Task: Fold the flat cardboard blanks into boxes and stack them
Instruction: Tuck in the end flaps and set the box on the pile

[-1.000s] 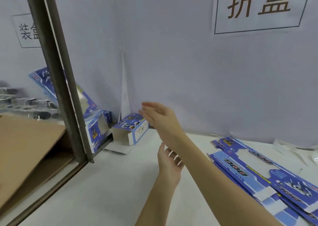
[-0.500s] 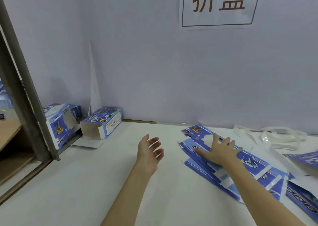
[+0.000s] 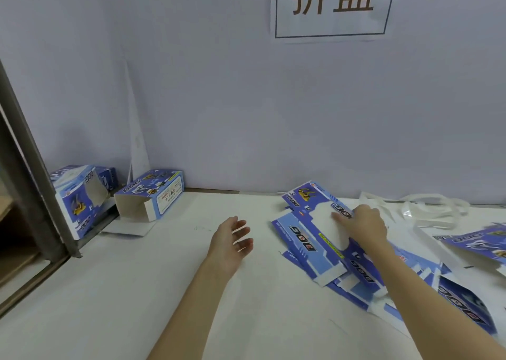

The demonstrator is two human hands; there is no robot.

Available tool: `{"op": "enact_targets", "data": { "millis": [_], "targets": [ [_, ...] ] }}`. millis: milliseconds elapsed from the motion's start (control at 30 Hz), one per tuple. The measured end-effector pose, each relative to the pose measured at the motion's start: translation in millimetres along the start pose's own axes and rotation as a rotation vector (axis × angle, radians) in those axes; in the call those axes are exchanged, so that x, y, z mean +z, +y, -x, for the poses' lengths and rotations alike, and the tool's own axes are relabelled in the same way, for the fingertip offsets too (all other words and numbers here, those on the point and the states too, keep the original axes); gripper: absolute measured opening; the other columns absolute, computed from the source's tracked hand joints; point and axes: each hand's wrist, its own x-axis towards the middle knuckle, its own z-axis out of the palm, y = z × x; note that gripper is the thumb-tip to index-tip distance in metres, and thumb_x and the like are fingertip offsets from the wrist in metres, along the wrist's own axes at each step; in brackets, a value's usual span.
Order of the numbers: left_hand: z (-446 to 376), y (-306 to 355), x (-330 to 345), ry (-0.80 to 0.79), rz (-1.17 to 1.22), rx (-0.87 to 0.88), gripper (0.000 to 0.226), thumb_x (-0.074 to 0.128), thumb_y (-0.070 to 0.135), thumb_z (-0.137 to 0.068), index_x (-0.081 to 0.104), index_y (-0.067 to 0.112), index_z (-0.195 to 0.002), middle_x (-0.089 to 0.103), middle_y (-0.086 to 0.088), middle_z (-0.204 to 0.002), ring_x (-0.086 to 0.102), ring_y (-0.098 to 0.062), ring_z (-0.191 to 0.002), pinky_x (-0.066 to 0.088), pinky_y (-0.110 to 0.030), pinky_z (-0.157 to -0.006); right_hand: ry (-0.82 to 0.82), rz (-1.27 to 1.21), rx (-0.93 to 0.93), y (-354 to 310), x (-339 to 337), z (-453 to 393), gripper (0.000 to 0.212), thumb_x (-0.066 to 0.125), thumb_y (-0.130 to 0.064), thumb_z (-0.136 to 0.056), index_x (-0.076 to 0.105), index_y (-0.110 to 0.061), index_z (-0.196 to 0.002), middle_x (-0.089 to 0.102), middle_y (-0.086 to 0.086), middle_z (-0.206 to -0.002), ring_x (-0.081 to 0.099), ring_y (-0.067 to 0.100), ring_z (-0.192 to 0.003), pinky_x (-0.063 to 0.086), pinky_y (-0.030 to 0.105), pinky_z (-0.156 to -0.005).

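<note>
A loose pile of flat blue-and-white cardboard blanks (image 3: 309,243) lies on the white table (image 3: 137,291) at the right. My right hand (image 3: 361,224) rests on the top blank, fingers laid on its white window panel. My left hand (image 3: 232,239) hovers open over the bare table to the left of the pile, palm turned toward the right, holding nothing. A folded blue box (image 3: 150,195) lies on its side by the back wall with its open end toward me. Further left, another folded box (image 3: 79,198) leans against a metal post.
A grey metal post (image 3: 30,173) rises at the table's left edge, with a brown cardboard surface beyond it. White plastic strapping (image 3: 427,209) lies at the back right. More blanks (image 3: 482,243) spread to the far right. A paper sign (image 3: 332,6) hangs on the wall.
My view swung right and down. My right hand left the folded box at the back left, crossed over and came down on the pile of blanks. My left hand stayed open over the table.
</note>
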Motion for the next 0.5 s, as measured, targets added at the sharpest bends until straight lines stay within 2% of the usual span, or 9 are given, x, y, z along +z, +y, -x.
{"op": "enact_targets", "data": {
  "millis": [67,100,167,267,333,400,467,500],
  "targets": [
    [1,-4,3,-0.026,-0.134,0.040,0.024,0.064,0.031,-0.102,0.066,0.007,-0.104,0.064,-0.015,-0.103,0.061,-0.030,-0.079,0.056,-0.036,-0.069,-0.137,-0.148,0.037,-9,-3,0,0.059,0.070,-0.052,-0.096,0.066,0.006,-0.104,0.066,0.017,-0.095,0.065,0.037,-0.094,0.043,0.036,-0.072],
    [2,-7,5,-0.035,-0.238,0.073,0.026,0.066,0.034,-0.102,0.064,0.009,-0.108,0.065,-0.016,-0.107,0.063,-0.031,-0.083,0.057,-0.037,-0.071,-0.186,-0.200,0.037,-15,-3,3,0.054,0.070,-0.048,-0.098,0.066,0.006,-0.102,0.066,0.017,-0.095,0.065,0.036,-0.095,0.044,0.036,-0.073],
    [4,-14,11,-0.067,-0.407,0.163,0.029,0.069,0.037,-0.100,0.062,0.013,-0.115,0.073,-0.013,-0.110,0.071,-0.026,-0.086,0.059,-0.033,-0.072,-0.222,-0.313,0.027,-30,2,13,0.047,0.067,-0.045,-0.100,0.066,0.002,-0.103,0.068,0.017,-0.102,0.066,0.034,-0.095,0.047,0.036,-0.075],
    [9,-20,18,-0.098,-0.456,0.325,0.028,0.076,0.032,-0.096,0.059,0.026,-0.117,0.077,0.001,-0.108,0.078,-0.009,-0.080,0.058,-0.022,-0.060,-0.253,-0.502,0.036,-50,10,28,0.048,0.061,-0.043,-0.104,0.062,0.003,-0.118,0.069,0.021,-0.115,0.068,0.038,-0.107,0.052,0.040,-0.080],
    [8,-21,18,-0.098,-0.513,0.432,0.037,0.077,0.030,-0.094,0.056,0.030,-0.125,0.073,0.006,-0.115,0.076,-0.004,-0.086,0.056,-0.017,-0.058,-0.289,-0.595,0.045,-60,12,38,0.046,0.057,-0.042,-0.107,0.060,0.001,-0.124,0.068,0.019,-0.116,0.068,0.037,-0.107,0.054,0.042,-0.083],
    [7,-21,16,-0.100,-0.548,0.511,0.052,0.079,0.030,-0.092,0.052,0.028,-0.136,0.070,0.006,-0.121,0.075,-0.007,-0.094,0.056,-0.016,-0.060,-0.302,-0.666,0.028,-66,12,48,0.043,0.052,-0.039,-0.109,0.060,0.000,-0.126,0.065,0.015,-0.106,0.064,0.031,-0.097,0.053,0.041,-0.080],
    [6,-21,14,-0.102,-0.565,0.549,0.064,0.081,0.033,-0.088,0.048,0.026,-0.143,0.067,0.005,-0.125,0.072,-0.009,-0.103,0.057,-0.015,-0.061,-0.306,-0.755,0.009,-68,10,60,0.037,0.048,-0.037,-0.111,0.062,-0.004,-0.122,0.063,0.009,-0.096,0.062,0.028,-0.089,0.055,0.040,-0.075],
    [6,-21,14,-0.112,-0.570,0.561,0.071,0.082,0.035,-0.086,0.045,0.025,-0.146,0.065,0.004,-0.130,0.070,-0.012,-0.110,0.058,-0.016,-0.063,-0.303,-0.799,-0.004,-68,8,67,0.033,0.047,-0.037,-0.112,0.063,-0.008,-0.116,0.064,0.008,-0.095,0.064,0.028,-0.090,0.057,0.044,-0.078]
  ]
}}
